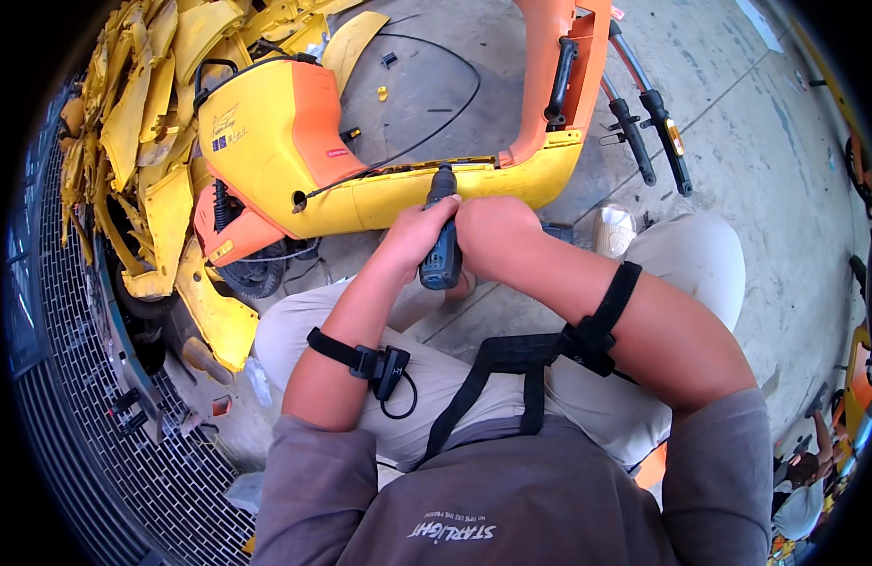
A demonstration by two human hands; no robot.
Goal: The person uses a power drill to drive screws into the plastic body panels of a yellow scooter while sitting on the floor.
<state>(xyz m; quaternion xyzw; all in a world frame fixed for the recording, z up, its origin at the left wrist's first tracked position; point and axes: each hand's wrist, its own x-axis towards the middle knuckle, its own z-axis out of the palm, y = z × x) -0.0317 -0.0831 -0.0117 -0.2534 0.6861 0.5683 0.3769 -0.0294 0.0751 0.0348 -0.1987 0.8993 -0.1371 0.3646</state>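
Grey concrete makes up the floor [766, 189], stained and scuffed and crossed by straight joints, and a brick-patterned surface [87, 377] runs along the left side. On the left rises one heap of yellow panels [134, 123], thin, curved and overlapping, too many to count. Beside it lies one scooter body [389, 206], a smooth shell in yellow and orange, stretched across the floor in front of the seated person, with one black grab bar on its orange upright and a black tyre [253, 274] showing under its left end. Two fork legs [664, 132], bright metal tubes above black lower sections, lie near its right end. One black cable [477, 90] curves in a wide loop from the shell over the concrete.

One drill [441, 259], dark blue and black, is between the two hands, at the near edge of the shell's low middle section, its black chuck pointing away from the person. The left hand [417, 231] is closed around the drill's left side, thumb laid along the top. The right hand [495, 226] is curled against its right side, back upward; its fingers are hidden, so I cannot tell how far they close or what they grip. Smallest are two loose bits beyond the shell: one black piece [389, 59] and one yellow piece [382, 93].
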